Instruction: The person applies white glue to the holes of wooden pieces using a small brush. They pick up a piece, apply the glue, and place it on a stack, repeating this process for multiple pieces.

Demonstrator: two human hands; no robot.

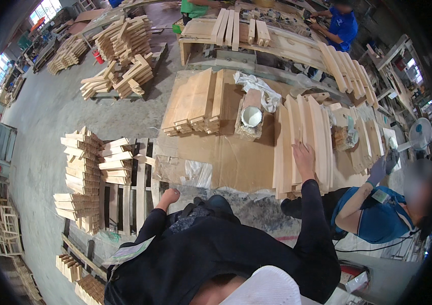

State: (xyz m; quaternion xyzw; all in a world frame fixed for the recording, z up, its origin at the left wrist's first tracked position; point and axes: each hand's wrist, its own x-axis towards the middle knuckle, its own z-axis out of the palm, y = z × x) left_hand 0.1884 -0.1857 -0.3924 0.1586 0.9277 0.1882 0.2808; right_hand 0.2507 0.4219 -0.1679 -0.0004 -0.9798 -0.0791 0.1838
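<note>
My right hand (305, 160) reaches out over a row of long pale wooden boards (285, 157) on the right of the table, its fingers stretched out and lying on the boards. Off the table's near left corner hangs my left hand (170, 195), its fingers curled in with nothing showing in them. Another stack of wooden boards (191, 101) lies on the table's far left side. Between the two groups stands a white-filled pot (251, 117) in a crusted holder, with a white cloth (259, 87) behind it.
Cardboard (236, 165) covers the table. To the left, stacked wood pieces (81, 178) stand by a slatted pallet (141, 188). A co-worker (373, 213) in a blue top and gloves works close on my right, near a white fan (421, 133). Beyond is a long bench (200, 30).
</note>
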